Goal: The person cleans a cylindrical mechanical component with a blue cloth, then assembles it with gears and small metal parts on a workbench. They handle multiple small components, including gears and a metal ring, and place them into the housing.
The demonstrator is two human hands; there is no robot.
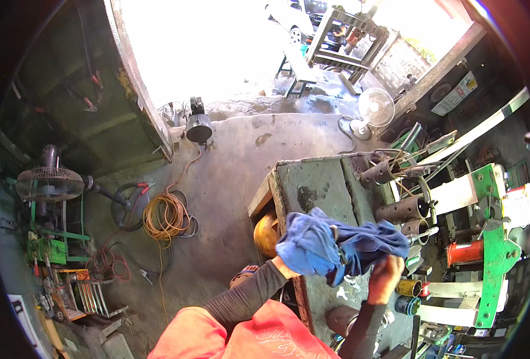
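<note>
A crumpled blue cloth (310,242) is bunched up over the dark, worn workbench (298,179). My left hand (285,267) reaches into its left side; only the wrist shows, and the cloth hides the fingers. At the cloth's right end, my right hand (386,276) has its fingers curled on the fabric. Something narrow and dark shows in the folds between the hands, too small to make out. Beneath the right forearm stands a brown metal cylinder (340,319). A yellow rounded object (267,234) sits under the bench's left edge.
Metal pipes (401,210) and a green-and-white frame (493,269) crowd the right side. Small cans (407,305) stand by my right forearm. Coiled orange cable (164,216) lies on the floor at left, near a dark fan (49,184). A white fan (375,107) stands farther off.
</note>
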